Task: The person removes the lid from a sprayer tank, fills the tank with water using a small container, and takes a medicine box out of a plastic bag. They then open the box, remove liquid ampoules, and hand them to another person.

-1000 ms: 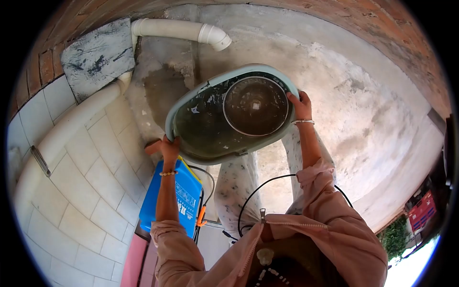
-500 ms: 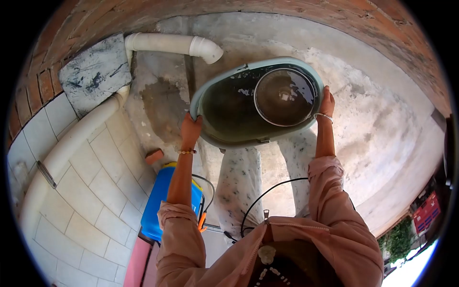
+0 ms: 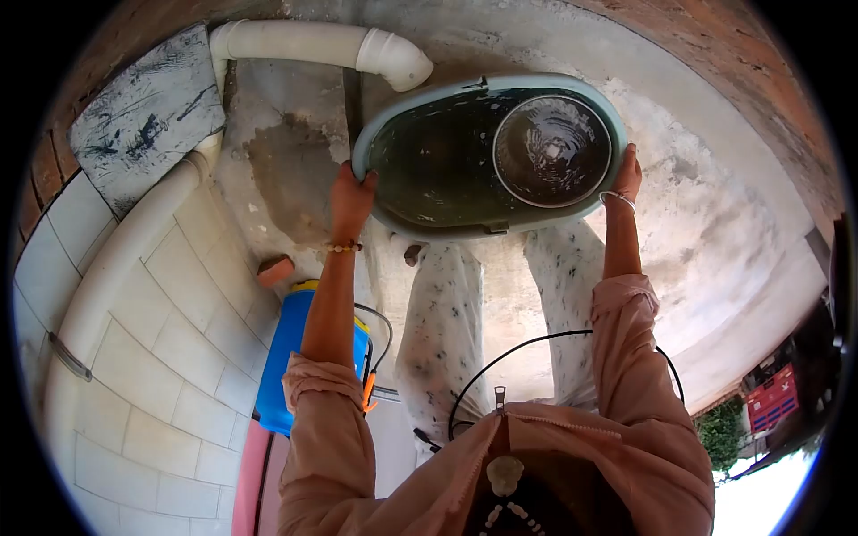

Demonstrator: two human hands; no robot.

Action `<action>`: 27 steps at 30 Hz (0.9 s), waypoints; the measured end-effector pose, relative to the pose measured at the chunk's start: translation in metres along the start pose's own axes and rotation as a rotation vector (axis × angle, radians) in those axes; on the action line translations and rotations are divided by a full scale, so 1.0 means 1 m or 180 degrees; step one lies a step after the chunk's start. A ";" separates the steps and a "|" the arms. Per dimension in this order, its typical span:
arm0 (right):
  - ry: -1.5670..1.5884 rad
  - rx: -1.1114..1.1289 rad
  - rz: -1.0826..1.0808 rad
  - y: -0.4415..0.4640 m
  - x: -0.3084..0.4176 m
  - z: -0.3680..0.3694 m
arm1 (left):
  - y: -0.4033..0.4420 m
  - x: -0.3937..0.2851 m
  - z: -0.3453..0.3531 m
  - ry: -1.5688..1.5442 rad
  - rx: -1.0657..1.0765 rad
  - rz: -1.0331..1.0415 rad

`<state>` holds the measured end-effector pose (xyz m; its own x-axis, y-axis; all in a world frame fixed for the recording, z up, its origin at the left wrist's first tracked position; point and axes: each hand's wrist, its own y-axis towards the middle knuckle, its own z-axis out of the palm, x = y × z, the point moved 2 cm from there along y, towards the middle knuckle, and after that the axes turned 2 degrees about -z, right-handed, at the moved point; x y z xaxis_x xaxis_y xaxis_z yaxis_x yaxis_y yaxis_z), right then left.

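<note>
- Stained concrete floor [image 3: 724,223] runs between tiles [image 3: 152,384] and brickwork [image 3: 778,89].
- White pipe [image 3: 295,42] ends near the basin [image 3: 572,81]; a brick piece [image 3: 275,270] lies by the blue container [image 3: 290,348], and a black hose [image 3: 514,342] crosses the legs [image 3: 442,348].
- Held up, the basin carries murky liquid [image 3: 429,170] and, toward its right end, a round bowl [image 3: 495,154] with rippled liquid inside.
- Left hand [image 3: 353,195]: grip closed on the left rim.
- Right hand [image 3: 629,174]: grip clasping the opposite end.

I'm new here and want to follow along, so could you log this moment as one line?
left hand: grips tub's left end | right hand: on tub's right end | tub: holds water, round metal-rimmed bowl
</note>
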<state>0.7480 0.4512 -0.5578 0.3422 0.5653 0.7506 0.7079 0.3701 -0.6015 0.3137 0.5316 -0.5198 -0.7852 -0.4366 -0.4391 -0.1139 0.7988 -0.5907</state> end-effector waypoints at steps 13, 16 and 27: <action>-0.1998 0.0478 -0.1077 0.048 -0.007 -0.033 | -0.025 0.008 -0.033 0.0514 0.0004 -0.0119; -0.2774 0.0215 -0.1476 0.020 0.010 -0.045 | -0.076 0.030 -0.061 0.0119 -0.0485 0.0355; -0.3585 0.2630 -0.2248 -0.116 0.047 0.007 | -0.416 0.071 -0.177 -0.0248 -0.1556 -0.1343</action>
<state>0.6777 0.4405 -0.4547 -0.7883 0.2089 0.5788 -0.1320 0.8613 -0.4906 0.1979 0.2413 -0.1853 -0.5680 -0.7681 -0.2955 -0.6812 0.6403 -0.3549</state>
